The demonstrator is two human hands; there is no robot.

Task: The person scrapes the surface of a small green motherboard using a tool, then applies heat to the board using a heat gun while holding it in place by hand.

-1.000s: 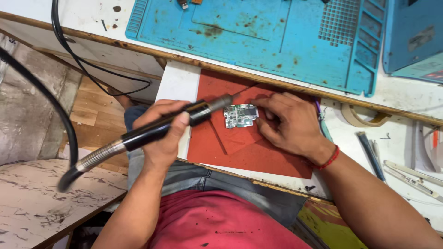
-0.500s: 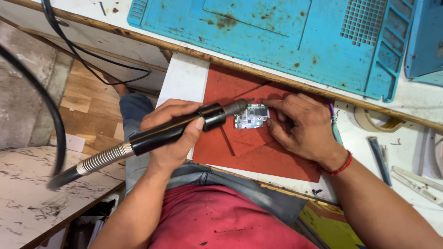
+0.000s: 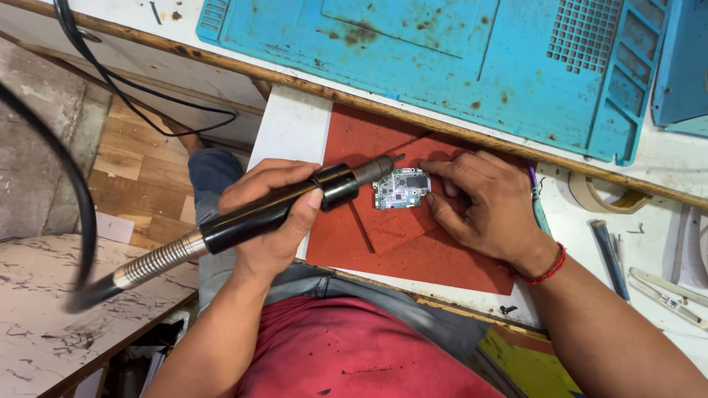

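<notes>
Circuit board (image 3: 401, 189): small, flat on red mat (image 3: 413, 250), centre of bench (image 3: 656, 214). Right hand (image 3: 487, 203) pins its right edge, fingers closed on it. Left hand (image 3: 276, 214) grips rotary tool (image 3: 280, 208), long axis pointing right, tip at board's upper-left corner.

A white worktop (image 3: 287, 125) with a worn wooden front edge (image 3: 310, 82) ran across the far side. At the left, below it, lay a floor of light brown wooden planks (image 3: 136, 173), and beside that a grey concrete surface (image 3: 44, 110). A white marble-patterned slab with dark veins (image 3: 44, 324) stood near left. The light was even and soft.
</notes>
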